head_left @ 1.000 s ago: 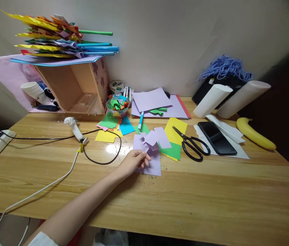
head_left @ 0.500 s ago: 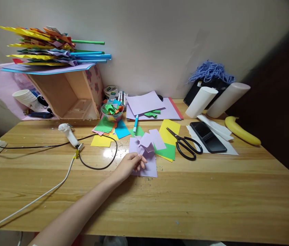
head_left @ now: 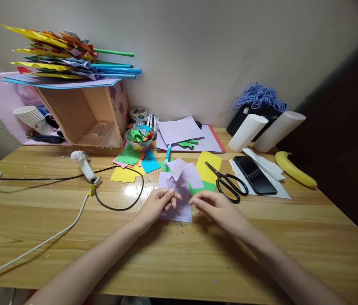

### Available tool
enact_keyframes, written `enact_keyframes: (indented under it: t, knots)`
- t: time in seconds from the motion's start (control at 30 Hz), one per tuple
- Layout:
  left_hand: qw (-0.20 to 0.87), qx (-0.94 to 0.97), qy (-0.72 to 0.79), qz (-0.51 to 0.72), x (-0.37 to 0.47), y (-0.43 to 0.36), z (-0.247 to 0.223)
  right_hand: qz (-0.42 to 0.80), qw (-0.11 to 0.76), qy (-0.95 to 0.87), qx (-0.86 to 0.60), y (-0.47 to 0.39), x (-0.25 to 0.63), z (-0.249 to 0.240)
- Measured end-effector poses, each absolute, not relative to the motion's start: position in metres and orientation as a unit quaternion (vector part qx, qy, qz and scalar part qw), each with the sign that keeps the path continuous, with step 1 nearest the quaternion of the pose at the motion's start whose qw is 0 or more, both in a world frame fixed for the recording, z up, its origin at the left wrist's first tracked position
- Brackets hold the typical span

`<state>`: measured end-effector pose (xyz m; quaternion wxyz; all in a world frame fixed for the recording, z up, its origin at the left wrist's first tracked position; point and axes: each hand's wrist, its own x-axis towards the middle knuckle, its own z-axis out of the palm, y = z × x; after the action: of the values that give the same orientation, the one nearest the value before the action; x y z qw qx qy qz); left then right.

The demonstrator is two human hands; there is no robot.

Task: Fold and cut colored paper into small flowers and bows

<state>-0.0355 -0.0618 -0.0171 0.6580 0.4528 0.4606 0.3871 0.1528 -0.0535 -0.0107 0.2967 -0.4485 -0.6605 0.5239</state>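
My left hand (head_left: 159, 202) is closed in a pinch on the base of a folded light-purple paper flower (head_left: 178, 169). Its petals stand upward above my fingers. Beneath it a light-purple sheet (head_left: 182, 210) lies flat on the table. My right hand (head_left: 219, 210) hovers to the right of that sheet, slightly blurred, its fingers loosely bent and nothing visible in them. A gap separates it from the flower. Black-handled scissors (head_left: 234, 186) lie just beyond my right hand, partly over a yellow paper (head_left: 208, 163).
A glue gun (head_left: 84, 165) with its cord lies left. Behind are a bowl of paper scraps (head_left: 140, 140), coloured squares (head_left: 128, 156) and a blue marker (head_left: 167, 154). A phone (head_left: 255, 175), banana (head_left: 295, 169) and paper roll (head_left: 248, 132) are right. An open box (head_left: 120, 108) stands back left.
My right hand has come into view from the lower right. The paper flower has tilted a little in my left hand, which stays nearly in place. The camera view has shifted slightly.
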Motion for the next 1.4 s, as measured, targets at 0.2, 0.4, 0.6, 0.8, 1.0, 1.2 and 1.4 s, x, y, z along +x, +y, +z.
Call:
enact_keyframes:
  t: [0.2, 0.4, 0.6, 0.8, 1.0, 1.2, 1.4]
  knots:
    - [0.664, 0.457, 0.453, 0.381, -0.038, -0.061, -0.015, 0.68, 0.351, -0.499, -0.406, -0.048, 0.12, -0.039]
    - [0.649, 0.514, 0.451, 0.334, -0.034, -0.063, -0.022, 0.702, 0.399, -0.441, -0.391, -0.05, 0.115, -0.043]
    - [0.636, 0.581, 0.42, 0.286, -0.031, -0.069, -0.02, 0.696, 0.442, -0.388, -0.412, -0.056, 0.108, -0.041]
    - [0.687, 0.552, 0.394, 0.26, -0.032, -0.069, -0.02, 0.662, 0.429, -0.432, -0.437, -0.057, 0.113, -0.043]
    - [0.639, 0.55, 0.449, 0.296, -0.041, -0.067, -0.009, 0.624, 0.455, -0.496, -0.396, -0.06, 0.124, -0.044]
    - [0.629, 0.497, 0.448, 0.397, -0.039, -0.062, -0.006, 0.593, 0.407, -0.583, -0.379, -0.067, 0.121, -0.04]
    - [0.632, 0.449, 0.477, 0.414, -0.041, -0.062, -0.016, 0.485, 0.316, -0.716, -0.391, -0.058, 0.137, -0.037]
